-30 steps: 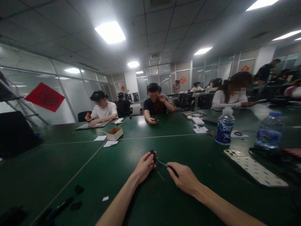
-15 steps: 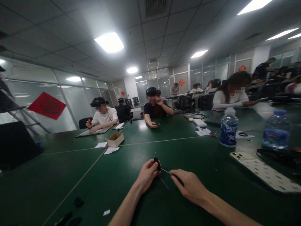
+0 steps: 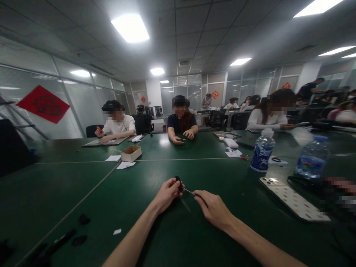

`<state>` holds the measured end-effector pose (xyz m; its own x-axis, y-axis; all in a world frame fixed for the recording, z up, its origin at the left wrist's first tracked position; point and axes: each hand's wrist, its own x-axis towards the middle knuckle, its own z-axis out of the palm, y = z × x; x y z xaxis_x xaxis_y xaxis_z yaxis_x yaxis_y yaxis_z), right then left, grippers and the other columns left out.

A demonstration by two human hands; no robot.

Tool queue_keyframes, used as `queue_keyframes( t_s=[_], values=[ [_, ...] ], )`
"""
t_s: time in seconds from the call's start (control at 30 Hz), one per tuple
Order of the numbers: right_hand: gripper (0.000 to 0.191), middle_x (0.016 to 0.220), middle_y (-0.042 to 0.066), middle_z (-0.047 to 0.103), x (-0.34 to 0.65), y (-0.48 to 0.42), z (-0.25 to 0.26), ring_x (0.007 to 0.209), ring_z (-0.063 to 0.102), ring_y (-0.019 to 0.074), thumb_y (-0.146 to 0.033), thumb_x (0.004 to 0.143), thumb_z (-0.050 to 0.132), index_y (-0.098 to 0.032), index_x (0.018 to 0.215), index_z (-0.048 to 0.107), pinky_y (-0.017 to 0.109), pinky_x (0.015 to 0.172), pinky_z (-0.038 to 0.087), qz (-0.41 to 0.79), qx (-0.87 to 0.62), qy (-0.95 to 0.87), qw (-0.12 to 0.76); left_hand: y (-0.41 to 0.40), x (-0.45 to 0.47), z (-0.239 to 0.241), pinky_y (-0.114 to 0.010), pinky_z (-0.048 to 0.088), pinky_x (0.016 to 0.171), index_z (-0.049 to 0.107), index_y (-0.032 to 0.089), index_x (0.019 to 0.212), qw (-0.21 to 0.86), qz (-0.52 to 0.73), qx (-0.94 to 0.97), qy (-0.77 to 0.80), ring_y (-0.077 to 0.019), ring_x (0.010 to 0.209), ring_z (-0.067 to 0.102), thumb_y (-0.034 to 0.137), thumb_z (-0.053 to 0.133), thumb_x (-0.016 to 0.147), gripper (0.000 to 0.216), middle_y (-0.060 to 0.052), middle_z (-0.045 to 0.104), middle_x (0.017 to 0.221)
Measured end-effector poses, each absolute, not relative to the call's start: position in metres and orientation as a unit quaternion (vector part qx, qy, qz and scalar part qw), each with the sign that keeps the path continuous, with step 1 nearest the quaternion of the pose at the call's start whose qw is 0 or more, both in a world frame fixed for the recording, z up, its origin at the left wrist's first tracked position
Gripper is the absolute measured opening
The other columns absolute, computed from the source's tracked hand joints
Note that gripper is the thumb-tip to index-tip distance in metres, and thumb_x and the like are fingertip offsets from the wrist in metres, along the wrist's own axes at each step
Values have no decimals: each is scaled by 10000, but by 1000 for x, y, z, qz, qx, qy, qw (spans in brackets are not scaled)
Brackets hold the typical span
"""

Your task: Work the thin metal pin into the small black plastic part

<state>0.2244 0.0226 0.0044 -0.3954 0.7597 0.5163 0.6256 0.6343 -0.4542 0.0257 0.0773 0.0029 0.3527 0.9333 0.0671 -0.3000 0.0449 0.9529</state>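
In the middle of the view my left hand [image 3: 167, 194] pinches a small black part [image 3: 178, 183] between thumb and fingers; its exact kind is too small to tell. My right hand [image 3: 213, 207] is wrapped round a screwdriver [image 3: 190, 191], whose thin metal shaft points left and meets the black part. Most of the handle is hidden by my fingers. Both hands are held over the green table [image 3: 155, 233]. Several black pieces [image 3: 79, 240] and a white scrap [image 3: 117, 231] lie at the lower left.
A cardboard box [image 3: 131, 154] and papers lie ahead on the left. On the right stand two bottles, one blue-labelled [image 3: 263, 151], one blue-capped [image 3: 313, 157], beside a patterned phone case [image 3: 296, 200]. Co-workers sit across the table, one in dark clothes [image 3: 182, 124] opposite me.
My view has shifted, so the table things appear lower left or nearer. Both hands keep their holds. The person opposite has lowered a hand from the face to the table.
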Motion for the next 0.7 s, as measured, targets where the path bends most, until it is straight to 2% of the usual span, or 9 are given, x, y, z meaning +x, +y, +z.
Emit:
queue_keyframes(
  t_s=[0.17, 0.4, 0.5, 0.7],
  values=[
    [321, 945, 80, 646, 226, 27, 6, 815, 620, 194, -309, 947, 308, -180, 1084, 568, 324, 722, 515, 114, -466, -775, 411, 75, 27, 2, -243, 429, 674, 607, 118, 861, 651, 444, 531, 311, -138, 757, 567, 357, 671, 744, 273, -70, 606, 835],
    [309, 907, 69, 655, 222, 19, 14, 778, 615, 183, -299, 918, 341, -178, 1018, 607, 301, 717, 503, 115, -457, -827, 308, 77, 25, 0, -260, 443, 686, 599, 144, 981, 664, 476, 479, 320, -146, 783, 572, 354, 657, 762, 310, -83, 602, 894],
    [316, 897, 64, 656, 221, 18, 15, 769, 618, 179, -297, 919, 329, -179, 1014, 606, 291, 702, 498, 110, -467, -827, 294, 77, 24, 0, -272, 448, 701, 589, 155, 1017, 667, 480, 470, 323, -158, 813, 577, 347, 656, 765, 324, -90, 601, 923],
    [318, 897, 63, 654, 221, 17, 17, 770, 617, 171, -289, 923, 321, -173, 1014, 603, 281, 707, 489, 110, -464, -830, 288, 74, 25, 5, -274, 441, 715, 601, 147, 964, 664, 471, 483, 323, -155, 805, 575, 352, 679, 741, 313, -82, 607, 905]
  ],
)
